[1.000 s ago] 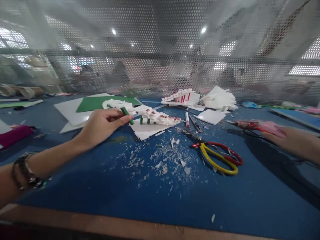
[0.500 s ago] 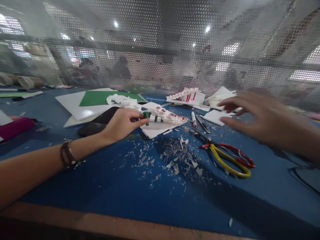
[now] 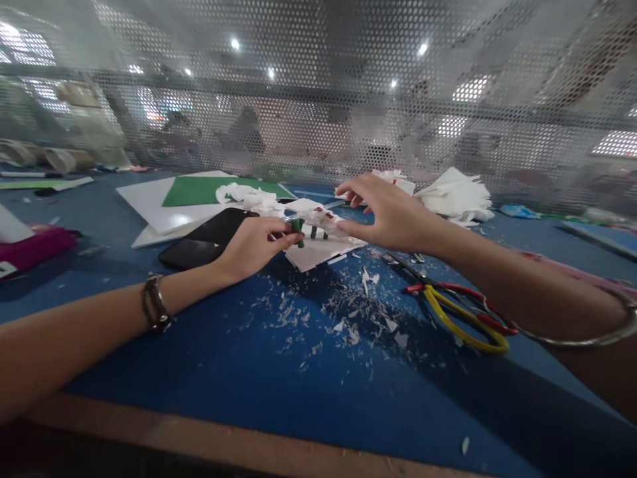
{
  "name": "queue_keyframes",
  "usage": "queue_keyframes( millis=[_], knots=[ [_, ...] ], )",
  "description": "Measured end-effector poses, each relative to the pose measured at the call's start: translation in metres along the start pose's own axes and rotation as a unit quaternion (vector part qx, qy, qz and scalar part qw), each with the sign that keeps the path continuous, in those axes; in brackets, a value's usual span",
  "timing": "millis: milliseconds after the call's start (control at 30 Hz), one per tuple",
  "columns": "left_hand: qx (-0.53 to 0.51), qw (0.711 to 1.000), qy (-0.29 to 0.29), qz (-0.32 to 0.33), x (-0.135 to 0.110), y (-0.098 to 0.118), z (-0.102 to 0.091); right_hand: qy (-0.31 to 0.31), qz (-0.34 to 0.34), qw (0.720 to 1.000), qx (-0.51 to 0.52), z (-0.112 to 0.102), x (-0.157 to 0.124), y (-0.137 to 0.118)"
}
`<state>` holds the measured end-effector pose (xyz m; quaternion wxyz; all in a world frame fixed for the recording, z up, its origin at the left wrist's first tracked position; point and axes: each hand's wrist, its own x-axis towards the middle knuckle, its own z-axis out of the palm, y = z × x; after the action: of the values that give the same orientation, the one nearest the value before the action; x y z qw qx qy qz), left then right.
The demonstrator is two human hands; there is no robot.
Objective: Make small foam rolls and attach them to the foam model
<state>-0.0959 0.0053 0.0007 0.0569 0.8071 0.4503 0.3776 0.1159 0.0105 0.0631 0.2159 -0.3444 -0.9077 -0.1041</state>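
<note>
A small paper model (image 3: 318,214) with a white, red-marked sloping top and dark green posts stands on a white base (image 3: 311,257). My left hand (image 3: 253,247) pinches a green post (image 3: 298,231) at the model's left end. Over the model's right side, my right hand (image 3: 393,216) hangs with fingers apart, holding nothing, and hides part of it. Whether its thumb touches the sloping top, I cannot tell. Scissors (image 3: 436,311) with red and yellow handles lie below my right forearm.
Paper scraps (image 3: 348,332) litter the blue table before the model. A black case (image 3: 199,245), a green sheet (image 3: 199,191) and crumpled white paper (image 3: 243,197) lie left. White sheets (image 3: 455,192) are piled at right, before the perforated metal screen (image 3: 308,99).
My right hand has moved left, from beyond the scissors to over the model, and now covers the marker and part of the second model behind. My left hand keeps its pinch.
</note>
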Motion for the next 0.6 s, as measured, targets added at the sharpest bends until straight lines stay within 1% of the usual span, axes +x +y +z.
queue_keyframes(
  millis=[167, 267, 367, 600],
  knots=[
    [0.019, 0.999, -0.028, 0.026, 0.000, 0.001, 0.001, -0.024, -0.001, 0.998, 0.050, 0.012, 0.008, -0.002],
    [0.027, 0.998, -0.042, 0.027, 0.001, 0.002, 0.002, -0.023, -0.022, 0.998, 0.059, 0.018, 0.010, -0.004],
    [0.039, 0.998, -0.055, 0.017, 0.002, 0.002, 0.003, -0.021, -0.047, 0.998, 0.029, 0.024, 0.012, -0.006],
    [0.051, 0.996, -0.076, -0.010, 0.003, 0.000, 0.004, -0.043, -0.043, 0.998, -0.032, 0.029, 0.018, -0.007]
  ],
)
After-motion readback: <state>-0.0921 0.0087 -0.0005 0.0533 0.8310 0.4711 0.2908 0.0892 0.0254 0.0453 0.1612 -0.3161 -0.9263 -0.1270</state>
